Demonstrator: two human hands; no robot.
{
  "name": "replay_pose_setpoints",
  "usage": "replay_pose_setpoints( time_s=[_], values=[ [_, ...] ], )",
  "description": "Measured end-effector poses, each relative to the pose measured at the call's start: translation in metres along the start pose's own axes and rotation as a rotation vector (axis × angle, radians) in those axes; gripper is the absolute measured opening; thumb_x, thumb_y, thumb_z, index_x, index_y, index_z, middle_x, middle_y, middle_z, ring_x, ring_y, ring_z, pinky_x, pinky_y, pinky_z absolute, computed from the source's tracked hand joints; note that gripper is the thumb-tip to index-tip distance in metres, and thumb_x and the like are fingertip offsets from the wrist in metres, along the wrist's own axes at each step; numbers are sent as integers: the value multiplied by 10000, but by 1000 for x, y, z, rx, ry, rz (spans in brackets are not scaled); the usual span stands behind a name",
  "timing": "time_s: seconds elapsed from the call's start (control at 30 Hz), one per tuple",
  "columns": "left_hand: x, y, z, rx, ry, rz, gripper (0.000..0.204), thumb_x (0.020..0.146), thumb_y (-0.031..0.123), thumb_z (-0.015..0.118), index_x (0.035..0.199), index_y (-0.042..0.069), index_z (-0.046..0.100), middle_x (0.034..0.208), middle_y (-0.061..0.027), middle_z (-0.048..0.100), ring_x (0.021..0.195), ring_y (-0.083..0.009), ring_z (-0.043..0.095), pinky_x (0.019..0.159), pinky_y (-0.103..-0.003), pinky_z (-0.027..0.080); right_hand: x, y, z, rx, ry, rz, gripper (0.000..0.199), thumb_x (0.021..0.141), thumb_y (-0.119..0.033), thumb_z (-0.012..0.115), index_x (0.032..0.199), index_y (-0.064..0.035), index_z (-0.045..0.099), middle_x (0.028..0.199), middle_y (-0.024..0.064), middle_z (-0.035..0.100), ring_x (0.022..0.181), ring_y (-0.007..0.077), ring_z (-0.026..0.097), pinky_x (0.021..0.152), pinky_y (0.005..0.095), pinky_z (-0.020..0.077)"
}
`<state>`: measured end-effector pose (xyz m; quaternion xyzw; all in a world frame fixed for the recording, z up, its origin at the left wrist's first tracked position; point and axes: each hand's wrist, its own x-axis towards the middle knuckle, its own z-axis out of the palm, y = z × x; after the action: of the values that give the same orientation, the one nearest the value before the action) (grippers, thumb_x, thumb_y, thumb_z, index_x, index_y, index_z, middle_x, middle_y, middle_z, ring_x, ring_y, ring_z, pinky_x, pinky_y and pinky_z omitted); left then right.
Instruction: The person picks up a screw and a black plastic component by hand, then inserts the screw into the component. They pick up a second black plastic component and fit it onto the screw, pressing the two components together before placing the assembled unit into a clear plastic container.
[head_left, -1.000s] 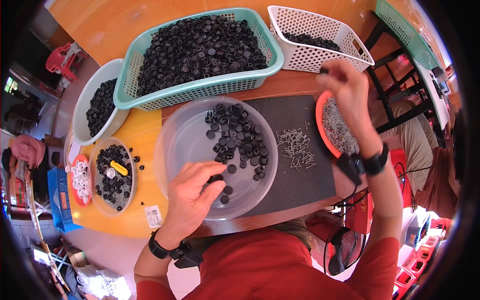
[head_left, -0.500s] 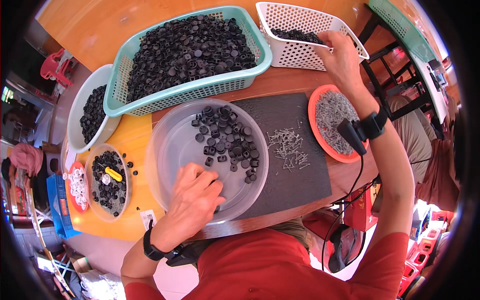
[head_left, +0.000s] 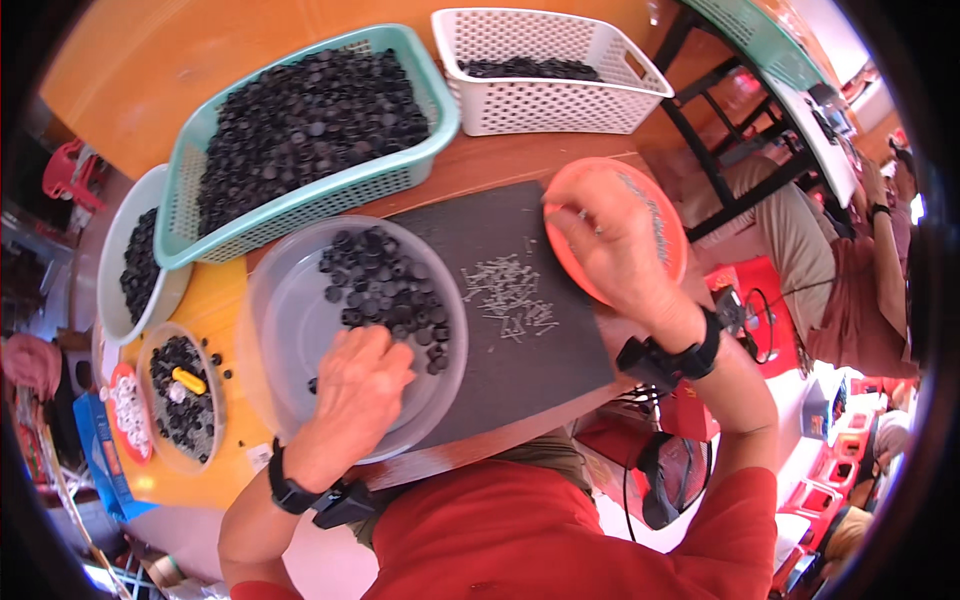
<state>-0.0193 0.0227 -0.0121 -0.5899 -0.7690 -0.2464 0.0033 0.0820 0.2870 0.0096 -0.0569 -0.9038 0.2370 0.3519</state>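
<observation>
Inside the clear round tub (head_left: 275, 350), my left hand (head_left: 362, 385) has its fingers curled beside a pile of small black plastic caps (head_left: 385, 285). What those fingers hold, if anything, is hidden under the hand. My right hand (head_left: 620, 245) is over the orange plate (head_left: 568, 272) of silvery screws (head_left: 645, 205), covering much of it. Its thumb and fingers are pinched together, and small silvery glints like screws show at the fingertips. Between the tub and the plate, loose screws (head_left: 505, 295) lie scattered on a black mat (head_left: 455, 400).
A green basket (head_left: 330, 205) heaped with black caps and a white basket (head_left: 560, 115) with black parts stand at the back. Left are a pale basin (head_left: 115, 290), a tub of mixed parts (head_left: 185, 400) and a red dish of white parts (head_left: 130, 415). Another person (head_left: 850, 270) sits at right.
My right hand has left the white basket and come nearer, over the orange plate. My left hand stays in the tub, its fingers curled. The whole view has shifted, moving the table leftward in it.
</observation>
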Motion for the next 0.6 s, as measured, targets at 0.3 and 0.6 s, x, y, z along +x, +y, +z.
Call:
replay_pose_setpoints(
  time_s=[0.3, 0.6],
  values=[
    [-7, 11, -14, -170, 4, -140, 243, 607, -39, 713, 791, 18, 564, 717, -76, 515, 641, -241, 510, 602, -353, 393, -63, -29, 11, 106, -270, -45, 125, 640, 10, 670, 730, -36, 596, 689, 101, 502, 678, 298, 491, 578, 395, 415],
    [-27, 18, -18, -285, 79, -195, 264, 605, -51, 698, 826, 27, 576, 747, -82, 558, 664, -254, 524, 598, -355, 402, -73, -39, 21, -89, -374, -125, 163, 605, 12, 650, 745, -3, 567, 713, 120, 481, 684, 292, 473, 600, 396, 418]
  ],
)
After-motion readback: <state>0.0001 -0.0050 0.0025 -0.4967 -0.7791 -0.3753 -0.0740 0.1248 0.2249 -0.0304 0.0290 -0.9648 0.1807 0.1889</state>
